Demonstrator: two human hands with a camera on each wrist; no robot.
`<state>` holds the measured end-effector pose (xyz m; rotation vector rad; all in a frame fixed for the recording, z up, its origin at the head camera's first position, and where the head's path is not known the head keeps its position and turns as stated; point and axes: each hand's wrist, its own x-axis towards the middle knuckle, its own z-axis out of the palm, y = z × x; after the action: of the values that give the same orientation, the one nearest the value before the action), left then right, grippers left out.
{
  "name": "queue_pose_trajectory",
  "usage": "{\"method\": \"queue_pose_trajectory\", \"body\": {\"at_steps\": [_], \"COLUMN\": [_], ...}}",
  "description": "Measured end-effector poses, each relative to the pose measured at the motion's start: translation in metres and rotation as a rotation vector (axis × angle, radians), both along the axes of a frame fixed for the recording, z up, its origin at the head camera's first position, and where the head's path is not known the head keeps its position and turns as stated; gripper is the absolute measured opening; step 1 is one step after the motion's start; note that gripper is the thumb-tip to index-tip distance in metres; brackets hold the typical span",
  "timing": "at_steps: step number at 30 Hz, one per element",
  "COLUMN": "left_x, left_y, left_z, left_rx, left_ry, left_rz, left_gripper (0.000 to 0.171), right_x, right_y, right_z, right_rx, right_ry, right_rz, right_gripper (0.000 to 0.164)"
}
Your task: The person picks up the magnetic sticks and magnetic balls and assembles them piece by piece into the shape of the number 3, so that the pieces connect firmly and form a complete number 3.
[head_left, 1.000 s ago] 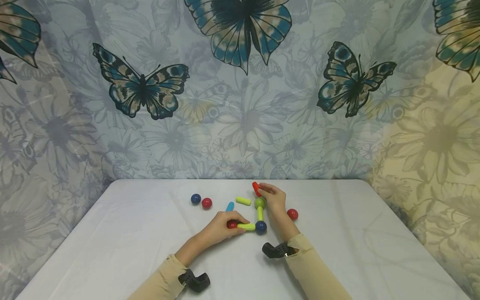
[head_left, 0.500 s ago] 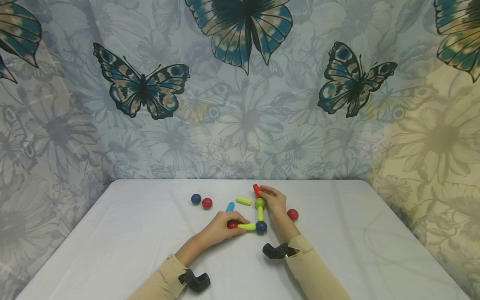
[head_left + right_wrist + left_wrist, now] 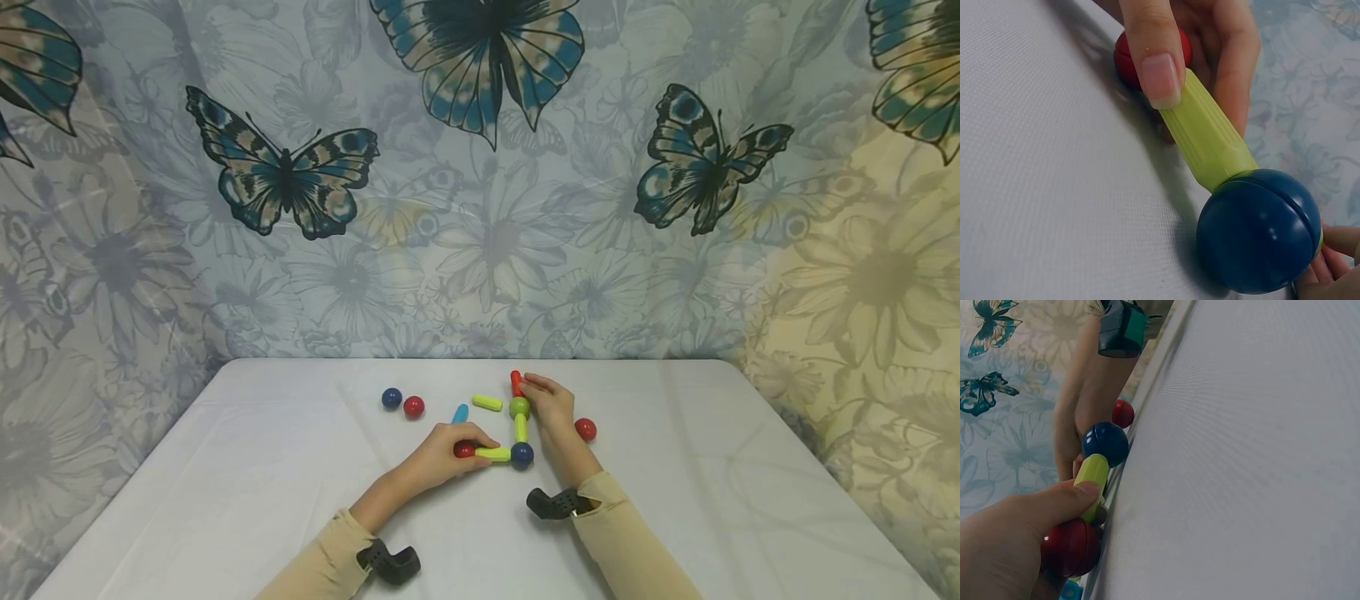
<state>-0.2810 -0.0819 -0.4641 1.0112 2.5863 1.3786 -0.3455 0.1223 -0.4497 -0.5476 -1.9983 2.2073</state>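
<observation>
My left hand (image 3: 442, 454) pinches a yellow-green rod (image 3: 1210, 131) near the red ball (image 3: 1072, 547) at its left end. The rod's other end meets a dark blue ball (image 3: 1260, 231). From that blue ball a second yellow-green rod (image 3: 521, 428) runs away from me to a green ball (image 3: 519, 407). My right hand (image 3: 551, 406) pinches a red rod (image 3: 516, 383) at the far side of the green ball, its near end right at the ball. A blue rod (image 3: 461, 412) reaches out from behind my left hand, partly hidden by it.
A loose yellow-green rod (image 3: 487, 402) lies between my hands. To the left are a dark blue ball (image 3: 392, 398) and a red ball (image 3: 414, 407); another red ball (image 3: 586, 429) sits right of my right wrist. All rest on a white-covered table (image 3: 262, 467) before a butterfly-print backdrop.
The red rod has swung from a leftward slant to nearly in line with the green ball, and my right hand has come slightly toward me. My left hand keeps its place.
</observation>
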Motion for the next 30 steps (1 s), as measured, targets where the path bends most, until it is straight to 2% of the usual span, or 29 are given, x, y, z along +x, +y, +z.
{"method": "queue_pose_trajectory", "body": {"at_steps": [7, 17, 30], "left_x": [0.0004, 0.0011, 0.0018], "left_y": [-0.0003, 0.0001, 0.0], "left_z": [0.0013, 0.003, 0.0038], "left_rx": [-0.001, -0.019, -0.012], "left_ry": [0.001, 0.011, 0.002], "left_rz": [0.001, 0.001, 0.006], "left_gripper": [0.024, 0.025, 0.025], "right_x": [-0.0005, 0.0029, 0.0037], "right_y": [-0.0011, 0.001, 0.0007], "right_z": [0.0005, 0.0002, 0.0006], "right_rx": [0.016, 0.029, 0.062], "right_ry": [-0.022, 0.003, 0.044], "right_rz": [0.003, 0.05, 0.059], "right_gripper": [0.034, 0.035, 0.033]}}
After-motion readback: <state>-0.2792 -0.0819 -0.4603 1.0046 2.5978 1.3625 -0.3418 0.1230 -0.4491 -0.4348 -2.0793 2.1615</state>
